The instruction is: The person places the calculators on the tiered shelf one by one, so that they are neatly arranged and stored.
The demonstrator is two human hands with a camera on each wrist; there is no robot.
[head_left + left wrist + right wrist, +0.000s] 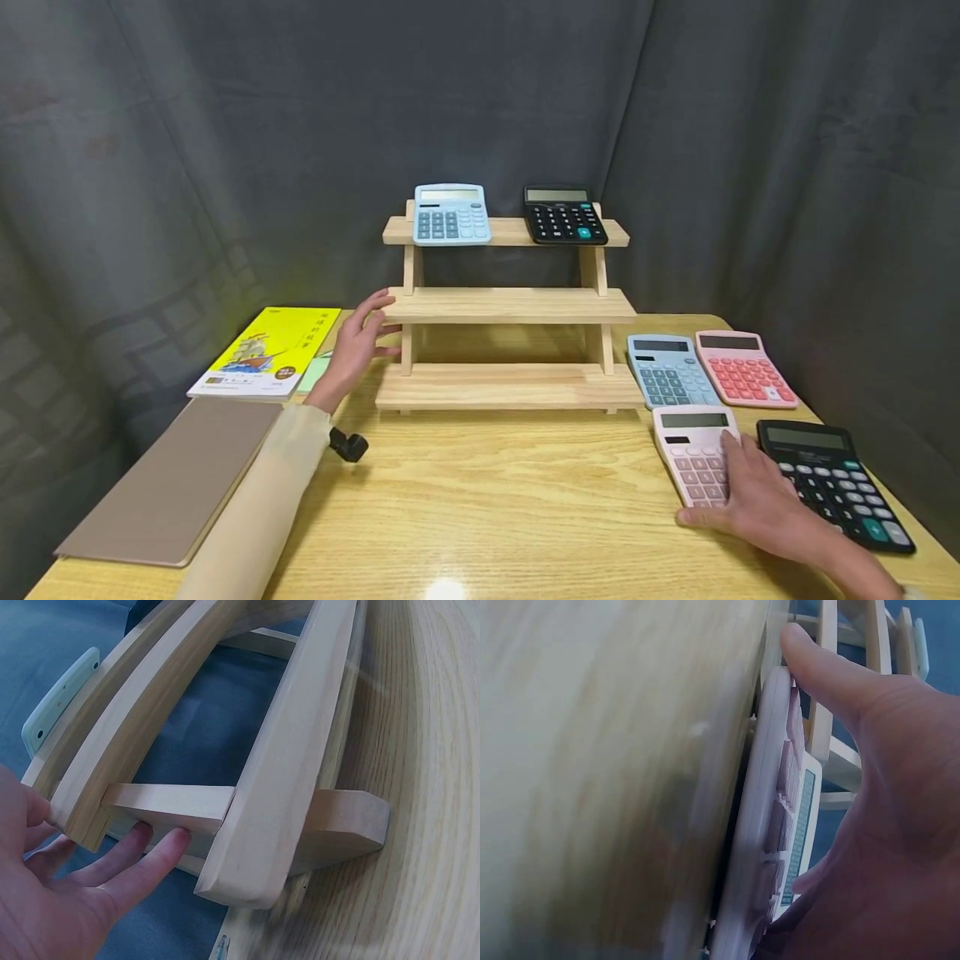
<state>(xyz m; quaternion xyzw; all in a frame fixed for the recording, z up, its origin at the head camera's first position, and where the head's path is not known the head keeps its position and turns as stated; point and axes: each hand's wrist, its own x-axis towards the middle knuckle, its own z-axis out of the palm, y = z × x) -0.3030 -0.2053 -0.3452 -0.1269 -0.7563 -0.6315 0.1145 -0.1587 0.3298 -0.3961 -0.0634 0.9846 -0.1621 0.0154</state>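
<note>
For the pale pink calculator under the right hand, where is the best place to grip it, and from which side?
Probably across its two long edges, from above. The pale pink calculator lies flat on the table, with the black calculator close on its right. The right hand already rests on it, thumb at the left edge.

Both hands (left [358, 343], right [757, 500]) reach forward, fingers extended.
</note>
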